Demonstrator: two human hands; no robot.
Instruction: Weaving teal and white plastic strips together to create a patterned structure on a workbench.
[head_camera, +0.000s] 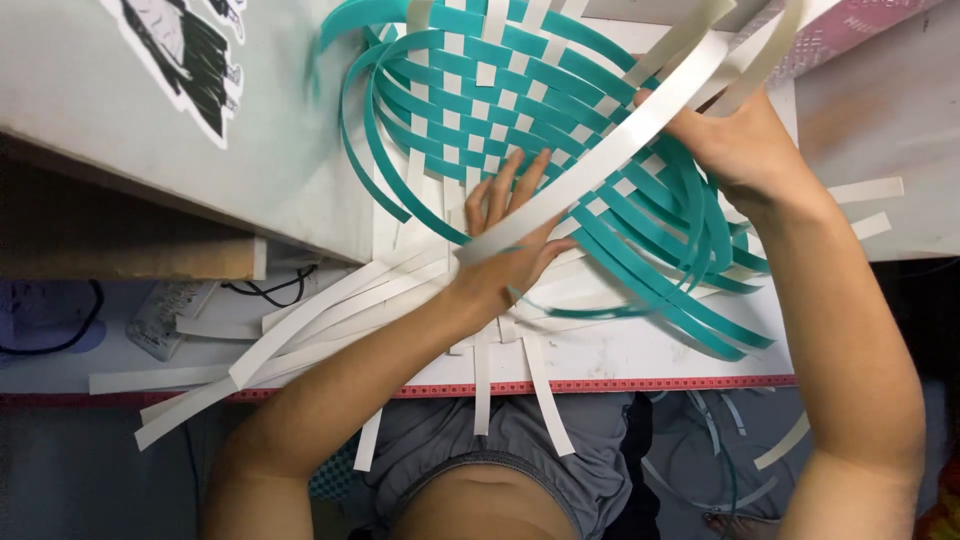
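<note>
Weave (520, 110) of teal and white strips lies on tabletop (640, 350) toward far edge. Left hand (505, 250) flat, fingers spread, pressing weave's near side, gripping nothing. Right hand (735, 140) closed on white strip (600, 165) arching across weave to left hand.

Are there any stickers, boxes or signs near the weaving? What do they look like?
Sticker: top left on the pale table, a cut-out figure drawing in black and white.
Patterned box or board: top right corner, behind the woven strips, pinkish with small white marks; its shape is mostly out of view.
Ruler edge: along the white board's near side, a thin red band with tiny marks.
No screens in view.
</note>
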